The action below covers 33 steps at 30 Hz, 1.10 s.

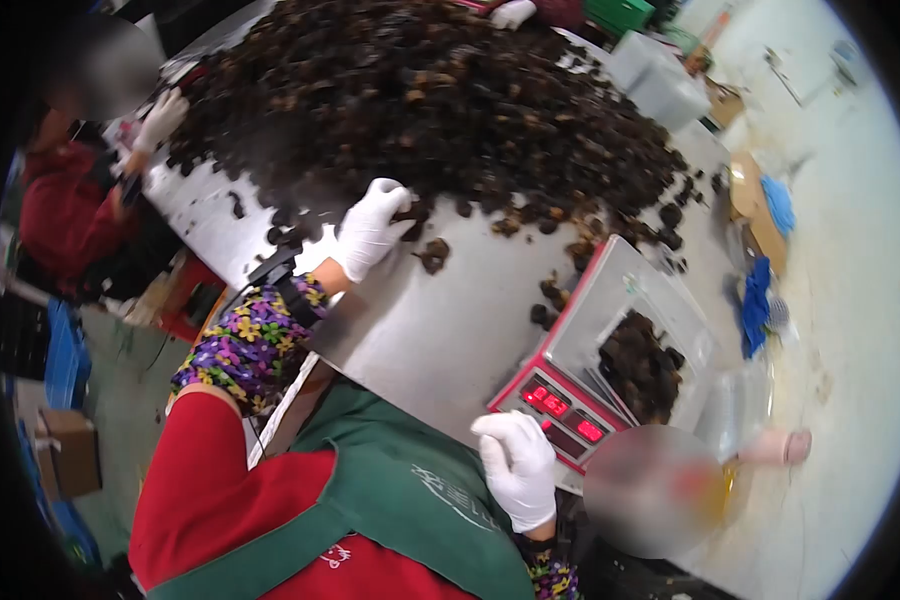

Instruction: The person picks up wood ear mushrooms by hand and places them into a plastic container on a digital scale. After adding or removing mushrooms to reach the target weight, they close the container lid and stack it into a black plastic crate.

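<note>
My left hand (372,232), in a white glove, is at the near edge of a big heap of dark brown, mushroom-like pieces (400,100). Its fingers close around one dark piece (411,214) that is partly hidden by the glove. A loose brown piece (432,255) lies just to the right of that hand. My right hand (518,470), also gloved in white, is curled beside the lit red display of a scale (560,412); nothing shows in its fingers. On the scale stands a clear tray (620,395) with a small batch of the same dark pieces (642,368).
A co-worker's gloved hand (162,120) touches the heap's left side, and another person's gloved hand (513,13) is at its far side. Scattered pieces lie between heap and scale on the metal table (410,330). Blue cloth (756,305) and a translucent bin (658,80) are at the right.
</note>
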Each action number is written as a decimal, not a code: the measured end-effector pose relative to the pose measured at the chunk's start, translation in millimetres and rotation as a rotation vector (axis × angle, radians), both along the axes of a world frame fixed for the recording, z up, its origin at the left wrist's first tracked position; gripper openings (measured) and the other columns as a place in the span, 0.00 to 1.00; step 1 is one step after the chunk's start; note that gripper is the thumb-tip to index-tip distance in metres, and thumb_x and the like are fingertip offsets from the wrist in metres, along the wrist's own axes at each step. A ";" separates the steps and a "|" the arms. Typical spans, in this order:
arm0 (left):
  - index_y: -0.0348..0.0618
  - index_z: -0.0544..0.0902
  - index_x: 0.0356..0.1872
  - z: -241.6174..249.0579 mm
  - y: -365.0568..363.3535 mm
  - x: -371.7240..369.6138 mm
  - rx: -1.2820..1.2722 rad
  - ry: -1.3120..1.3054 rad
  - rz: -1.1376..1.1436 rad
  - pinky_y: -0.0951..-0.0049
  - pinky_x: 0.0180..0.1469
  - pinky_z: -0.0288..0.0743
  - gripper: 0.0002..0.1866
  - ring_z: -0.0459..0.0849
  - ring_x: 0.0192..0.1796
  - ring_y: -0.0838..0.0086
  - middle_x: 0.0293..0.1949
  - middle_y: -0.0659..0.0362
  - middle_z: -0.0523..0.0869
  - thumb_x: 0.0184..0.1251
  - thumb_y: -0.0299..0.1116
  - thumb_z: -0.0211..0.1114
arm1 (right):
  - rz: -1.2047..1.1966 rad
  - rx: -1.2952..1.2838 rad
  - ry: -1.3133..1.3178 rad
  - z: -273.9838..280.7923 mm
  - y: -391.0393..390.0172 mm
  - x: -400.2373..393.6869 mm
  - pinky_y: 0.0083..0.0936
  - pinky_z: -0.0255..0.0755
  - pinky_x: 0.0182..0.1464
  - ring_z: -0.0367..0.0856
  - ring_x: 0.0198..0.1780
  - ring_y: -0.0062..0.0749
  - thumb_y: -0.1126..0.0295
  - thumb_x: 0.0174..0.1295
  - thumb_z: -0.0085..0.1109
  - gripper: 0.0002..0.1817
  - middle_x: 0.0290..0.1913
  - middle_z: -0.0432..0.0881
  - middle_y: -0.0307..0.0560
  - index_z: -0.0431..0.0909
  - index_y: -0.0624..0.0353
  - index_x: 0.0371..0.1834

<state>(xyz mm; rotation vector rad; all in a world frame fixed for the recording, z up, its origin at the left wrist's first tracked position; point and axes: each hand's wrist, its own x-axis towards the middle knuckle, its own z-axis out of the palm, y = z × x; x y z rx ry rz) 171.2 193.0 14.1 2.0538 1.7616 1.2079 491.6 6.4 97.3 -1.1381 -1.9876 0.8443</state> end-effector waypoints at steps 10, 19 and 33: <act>0.39 0.75 0.36 80.8 -15.4 68.9 -0.255 -0.495 -0.182 0.74 0.34 0.74 0.08 0.78 0.28 0.79 0.28 0.63 0.80 0.67 0.21 0.68 | -0.107 0.170 0.043 34.2 -10.6 48.3 0.42 0.76 0.60 0.85 0.47 0.44 0.71 0.66 0.65 0.06 0.42 0.86 0.43 0.84 0.54 0.44; 0.40 0.76 0.34 145.4 -36.6 249.1 -0.400 -0.619 -0.759 0.81 0.37 0.71 0.10 0.74 0.36 0.87 0.34 0.66 0.81 0.67 0.24 0.71 | -0.362 0.266 0.043 47.8 -28.1 104.0 0.39 0.76 0.57 0.86 0.47 0.42 0.71 0.68 0.64 0.04 0.43 0.87 0.45 0.83 0.59 0.42; 0.42 0.80 0.40 31.3 -3.3 121.5 -0.169 -0.070 -0.184 0.70 0.41 0.75 0.09 0.81 0.37 0.71 0.35 0.59 0.84 0.62 0.29 0.71 | -0.673 0.170 0.155 36.5 -44.2 163.1 0.27 0.75 0.53 0.83 0.46 0.32 0.76 0.72 0.56 0.05 0.42 0.85 0.46 0.82 0.64 0.42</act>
